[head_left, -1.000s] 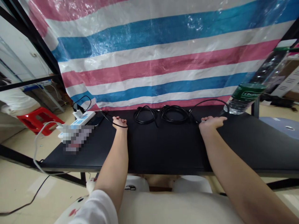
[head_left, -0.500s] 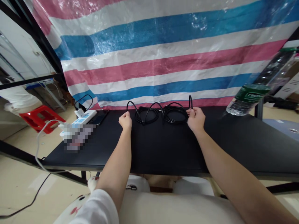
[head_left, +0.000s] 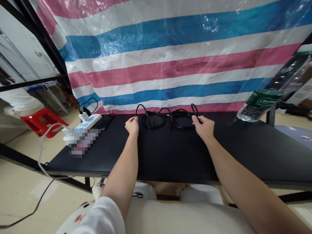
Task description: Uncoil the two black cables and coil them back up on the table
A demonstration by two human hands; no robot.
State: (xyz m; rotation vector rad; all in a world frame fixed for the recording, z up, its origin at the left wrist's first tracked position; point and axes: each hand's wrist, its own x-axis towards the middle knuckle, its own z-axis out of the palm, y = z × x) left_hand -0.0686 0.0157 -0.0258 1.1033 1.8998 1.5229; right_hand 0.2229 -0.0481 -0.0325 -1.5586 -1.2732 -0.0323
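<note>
A black cable (head_left: pixel 154 128) lies on the dark tabletop in two loose coils side by side, with the second coil (head_left: pixel 181 126) on the right. My left hand (head_left: pixel 132 125) is closed in a pinch on a stretch of the cable that arches up left of the coils. At the right coil's outer side, my right hand (head_left: pixel 204 126) grips another part of the same cable between thumb and fingers. A short black piece of it sticks out above those fingers. Whether the cable ends in plugs is hidden by my hands.
A white power strip (head_left: pixel 89 123) with plugs and a dark phone (head_left: pixel 106 122) lie on the left of the black table (head_left: pixel 170 156). A large water bottle (head_left: pixel 260 104) leans at the right. Behind hangs a striped plastic sheet (head_left: pixel 165 70). A person sits on a red stool (head_left: pixel 42 122) at far left.
My right hand has shifted its hold, and the cable above it now bends over to the left in a lower loop. My left hand stays pinched on the cable.
</note>
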